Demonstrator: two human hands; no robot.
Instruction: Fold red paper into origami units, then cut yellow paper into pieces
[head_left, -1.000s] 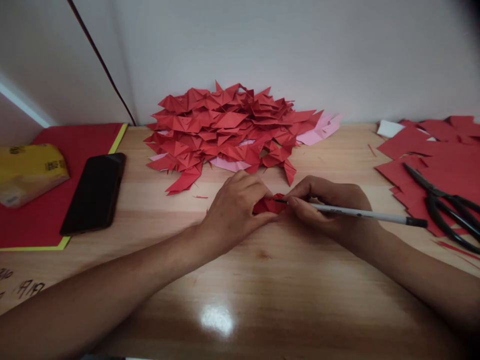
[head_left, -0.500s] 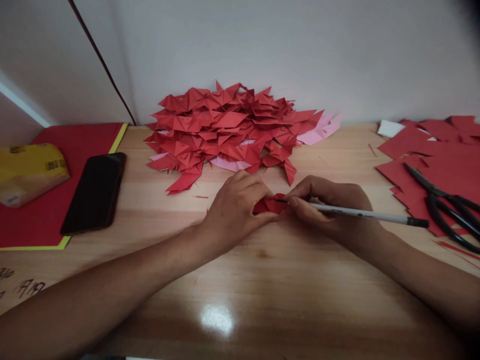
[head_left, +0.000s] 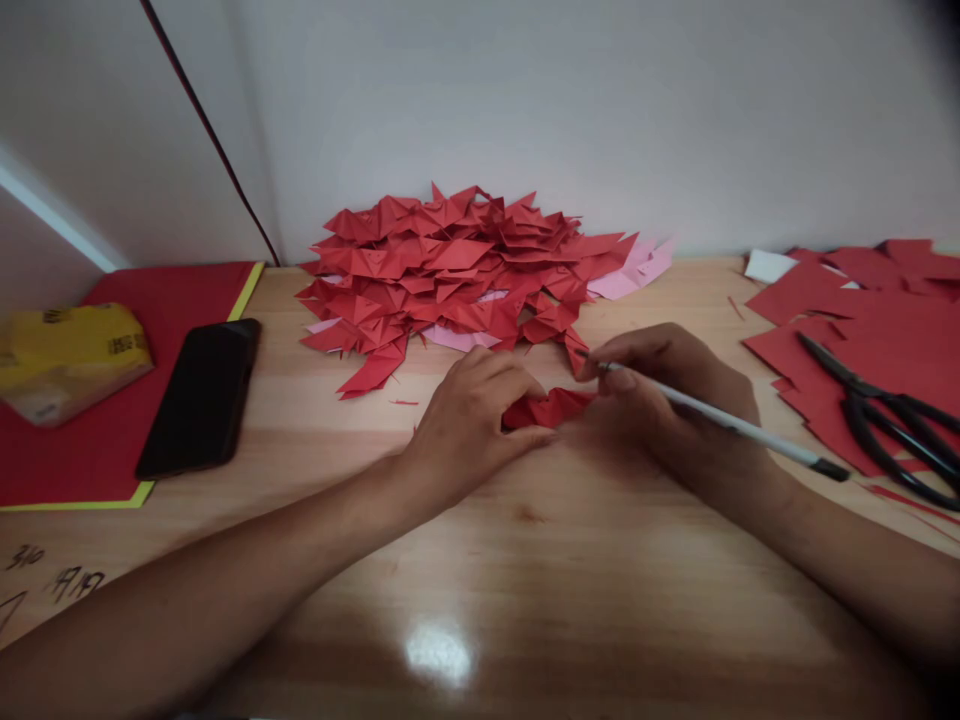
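Between the thumb and fingers of my left hand (head_left: pixel 480 415) is a folded red paper piece (head_left: pixel 551 405), held down on the wooden table (head_left: pixel 465 540). Part of the piece is hidden under those fingers. My right hand (head_left: pixel 675 395) grips a slim pen (head_left: pixel 720 416) with a pale barrel and dark end. The pen's tip is at the fingertips, raised a little above and to the right of the folded paper, apart from it. Just behind both hands lies a heap of folded red paper pieces (head_left: pixel 442 260) with some pink ones among them.
Black-handled scissors (head_left: pixel 885 410) rest on red paper sheets (head_left: pixel 892 330) at the right. At the left, a black phone (head_left: pixel 201 398) and a yellow packet (head_left: pixel 75 360) lie on a red sheet (head_left: pixel 169 290) with yellow edges. A pale wall (head_left: pixel 525 110) closes off the back.
My right hand has lifted the pen up and right, off the folded red paper, and the pen slopes more steeply. My left hand keeps its hold. The view has shifted slightly.
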